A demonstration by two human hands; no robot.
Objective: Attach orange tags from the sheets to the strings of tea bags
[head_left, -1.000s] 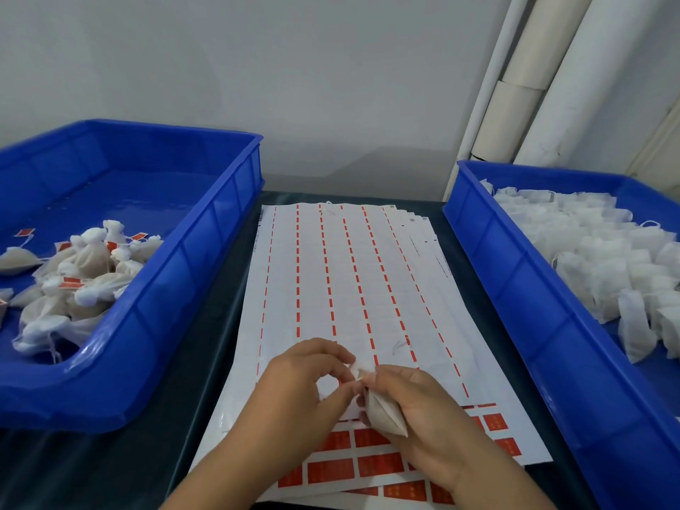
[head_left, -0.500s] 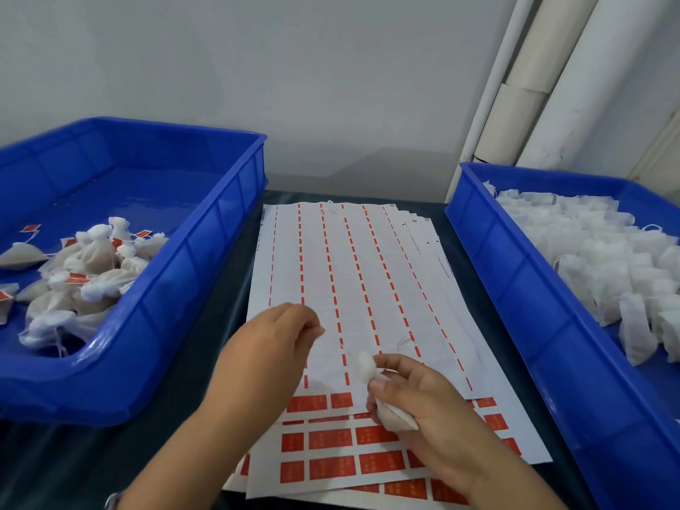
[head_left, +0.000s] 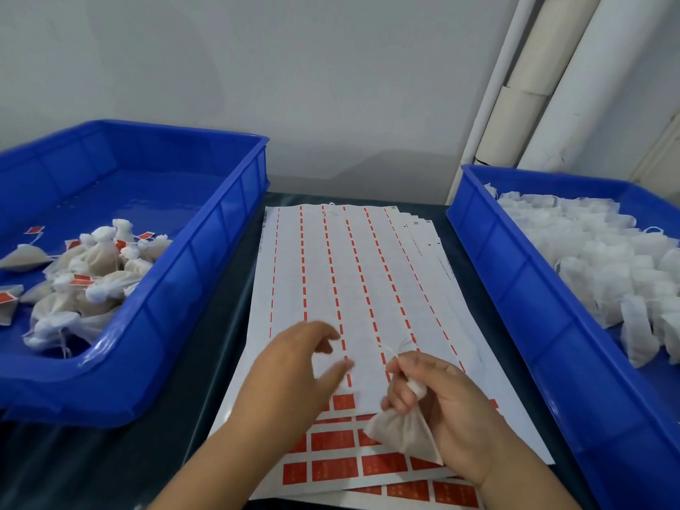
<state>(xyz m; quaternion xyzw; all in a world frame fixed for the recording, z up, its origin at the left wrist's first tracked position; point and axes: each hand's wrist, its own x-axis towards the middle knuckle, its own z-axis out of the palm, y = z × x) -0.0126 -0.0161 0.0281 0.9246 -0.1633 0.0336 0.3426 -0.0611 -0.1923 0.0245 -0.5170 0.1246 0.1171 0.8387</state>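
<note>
Left blue plastic tray: heap of gauzy tagged pouches. Centre: fanned glossy sheets, orange tags near edge. Left hand fingers spread, empty. Right hand pinches tea bag neck above sheets. Right tray: flat white bags.

A small filled tea bag, white mesh gathered at the neck, hangs tilted in the right hand, its thin white string looping up above the fingers. Under it lies a fanned stack of white tag sheets, mostly stripped to thin orange strips, with whole orange tags left in rows along the near end.
</note>
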